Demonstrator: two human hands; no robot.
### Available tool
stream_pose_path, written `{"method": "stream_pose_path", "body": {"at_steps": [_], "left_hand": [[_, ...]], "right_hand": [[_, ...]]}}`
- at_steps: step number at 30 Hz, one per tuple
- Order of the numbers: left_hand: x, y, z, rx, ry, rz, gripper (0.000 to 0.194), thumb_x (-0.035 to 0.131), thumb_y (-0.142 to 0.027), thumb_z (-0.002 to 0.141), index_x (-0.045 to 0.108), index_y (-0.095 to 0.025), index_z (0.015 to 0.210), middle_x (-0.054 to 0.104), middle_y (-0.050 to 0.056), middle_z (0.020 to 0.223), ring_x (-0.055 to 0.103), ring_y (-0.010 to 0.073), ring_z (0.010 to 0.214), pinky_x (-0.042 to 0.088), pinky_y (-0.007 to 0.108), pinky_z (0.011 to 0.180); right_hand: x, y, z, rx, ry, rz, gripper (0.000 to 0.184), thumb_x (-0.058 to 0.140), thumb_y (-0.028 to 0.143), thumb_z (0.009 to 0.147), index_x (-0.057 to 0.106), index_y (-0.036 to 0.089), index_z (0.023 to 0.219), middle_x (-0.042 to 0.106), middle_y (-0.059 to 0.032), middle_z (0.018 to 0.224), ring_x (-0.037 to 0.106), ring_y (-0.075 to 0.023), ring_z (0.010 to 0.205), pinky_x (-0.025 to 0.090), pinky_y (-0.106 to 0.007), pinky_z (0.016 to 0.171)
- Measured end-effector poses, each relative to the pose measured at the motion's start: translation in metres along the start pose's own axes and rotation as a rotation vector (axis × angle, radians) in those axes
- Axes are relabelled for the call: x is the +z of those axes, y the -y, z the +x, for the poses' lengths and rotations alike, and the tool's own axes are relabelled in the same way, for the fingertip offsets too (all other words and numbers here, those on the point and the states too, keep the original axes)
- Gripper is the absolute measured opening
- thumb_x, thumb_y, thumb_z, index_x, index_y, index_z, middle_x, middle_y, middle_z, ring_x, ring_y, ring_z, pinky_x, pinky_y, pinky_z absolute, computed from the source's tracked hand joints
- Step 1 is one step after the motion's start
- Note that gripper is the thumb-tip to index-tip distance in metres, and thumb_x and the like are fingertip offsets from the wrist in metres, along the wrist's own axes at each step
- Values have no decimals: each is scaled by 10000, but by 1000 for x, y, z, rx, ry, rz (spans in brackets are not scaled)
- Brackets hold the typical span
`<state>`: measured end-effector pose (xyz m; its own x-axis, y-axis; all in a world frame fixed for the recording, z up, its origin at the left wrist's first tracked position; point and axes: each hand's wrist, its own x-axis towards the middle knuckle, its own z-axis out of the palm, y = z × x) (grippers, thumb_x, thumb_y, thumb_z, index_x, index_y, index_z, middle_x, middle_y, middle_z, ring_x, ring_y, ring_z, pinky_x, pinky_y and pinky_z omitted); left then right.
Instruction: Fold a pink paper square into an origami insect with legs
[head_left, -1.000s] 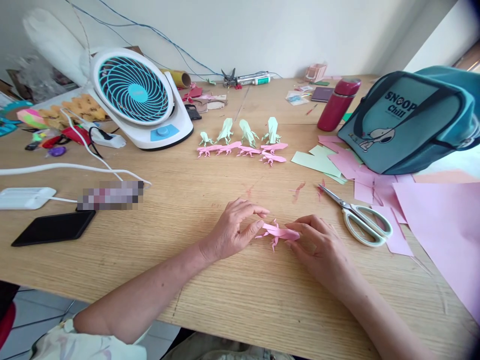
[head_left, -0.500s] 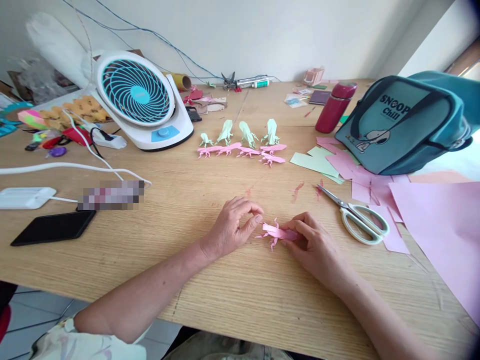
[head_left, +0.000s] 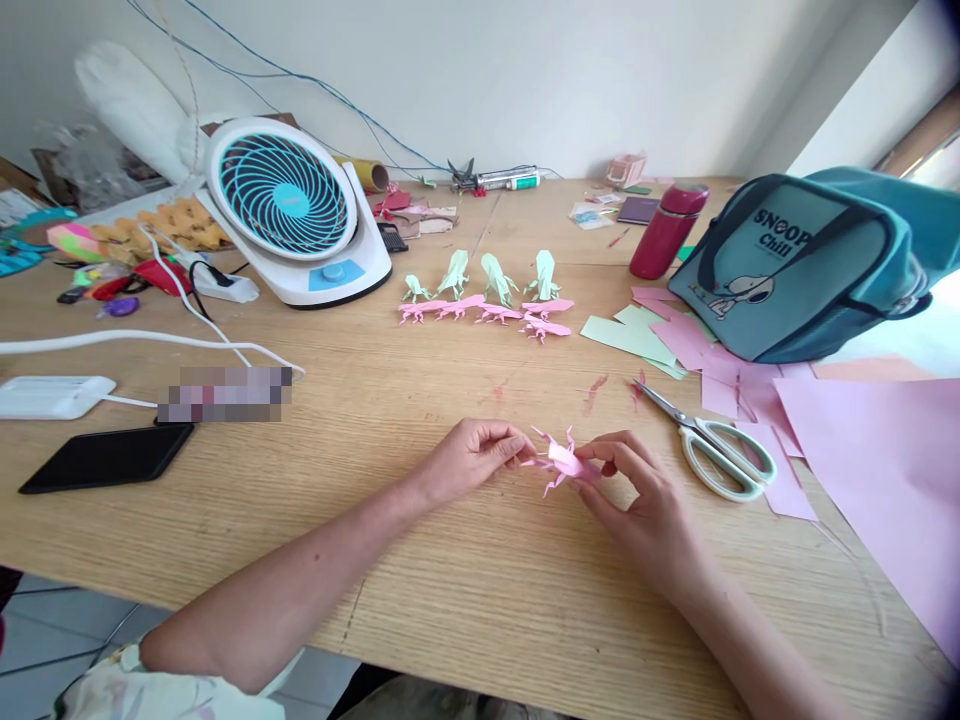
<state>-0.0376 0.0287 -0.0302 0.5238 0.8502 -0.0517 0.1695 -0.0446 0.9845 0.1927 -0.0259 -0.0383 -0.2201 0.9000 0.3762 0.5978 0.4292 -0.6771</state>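
Note:
A pink origami insect [head_left: 562,460] with thin folded legs is held just over the wooden table in front of me. My right hand [head_left: 637,490] pinches its rear body between thumb and fingers. At the insect's left side, my left hand [head_left: 480,458] is closed in a pinch, its fingertips at one of the thin paper legs; the exact contact is too small to make out. Farther back, several pink origami insects [head_left: 499,313] lie in a row, with several pale green origami insects [head_left: 496,278] standing right behind them.
Scissors [head_left: 709,445] with white handles lie right of my hands, beside pink paper sheets [head_left: 870,450] and green paper pieces [head_left: 630,338]. A red bottle [head_left: 670,230] and teal bag [head_left: 795,270] stand behind. At left are a fan [head_left: 289,205], a black phone [head_left: 105,457] and white cables.
The insect has turned in my right hand, so its legs now spread more toward the camera. My left fingers have closed together and come down beside its leg. The view has tilted slightly.

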Motion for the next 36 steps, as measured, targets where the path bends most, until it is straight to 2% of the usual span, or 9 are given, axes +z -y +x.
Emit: {"method": "stream_pose_path", "body": {"at_steps": [5,10,12,15,21,24,27,33,36], "left_hand": [[1,-1,-3,-168,82,-321,555,543,-633,901,717,-112,821,674,51,680,520,86,533,385,185,454],[-2,-2,-3,-236,87,-330,578,539,-647,897,697,-105,778,661,57,663,518,84,519,358,171,405],[-2,-3,-3,-225,85,-320,479,620,-587,877,703,-116,840,664,50,725,539,84,575,368,154,420],[1,-7,-2,-133,100,-319,342,763,-449,807,696,-147,951,679,45,860,576,92,685,423,150,492],[11,-6,-2,-9,96,-338,251,769,-343,827,683,-119,901,691,62,903,558,76,683,401,161,535],[13,-1,-3,5,62,-330,257,761,-355,834,691,-115,895,695,65,921,545,72,662,397,168,520],[13,1,-5,-3,19,-312,267,756,-369,835,697,-117,899,681,45,847,504,61,611,378,167,492],[15,0,-5,17,85,-413,279,785,-363,804,664,-114,839,669,45,841,520,72,627,352,169,464],[16,-3,-5,-19,73,-421,333,806,-406,770,653,-113,817,653,30,780,499,66,589,338,177,461]], "right_hand": [[1,6,-2,-173,-4,-193,185,656,194,891,611,250,1061,653,-66,1038,567,-248,942,427,-421,829],[2,8,-2,-96,55,-63,157,642,193,896,622,253,1040,660,-64,1048,569,-250,966,432,-417,851],[2,8,-2,-17,57,78,118,622,210,910,624,250,1020,651,-59,1026,572,-239,978,442,-394,854],[1,9,0,89,57,232,67,616,271,923,637,248,982,643,-43,967,571,-211,918,448,-347,817],[-1,11,2,220,119,317,66,646,287,894,667,252,946,638,-9,904,538,-181,855,422,-296,788],[-1,12,2,229,142,333,72,651,267,888,666,257,958,635,-5,914,536,-180,868,413,-292,798],[1,12,2,215,158,365,75,657,270,891,662,258,964,634,-5,923,545,-179,876,409,-294,807],[3,11,2,205,193,446,96,675,328,900,663,255,961,635,-2,912,572,-173,873,425,-294,822],[2,11,1,185,211,464,88,669,332,912,669,262,964,644,5,924,578,-164,876,432,-284,826]]}}
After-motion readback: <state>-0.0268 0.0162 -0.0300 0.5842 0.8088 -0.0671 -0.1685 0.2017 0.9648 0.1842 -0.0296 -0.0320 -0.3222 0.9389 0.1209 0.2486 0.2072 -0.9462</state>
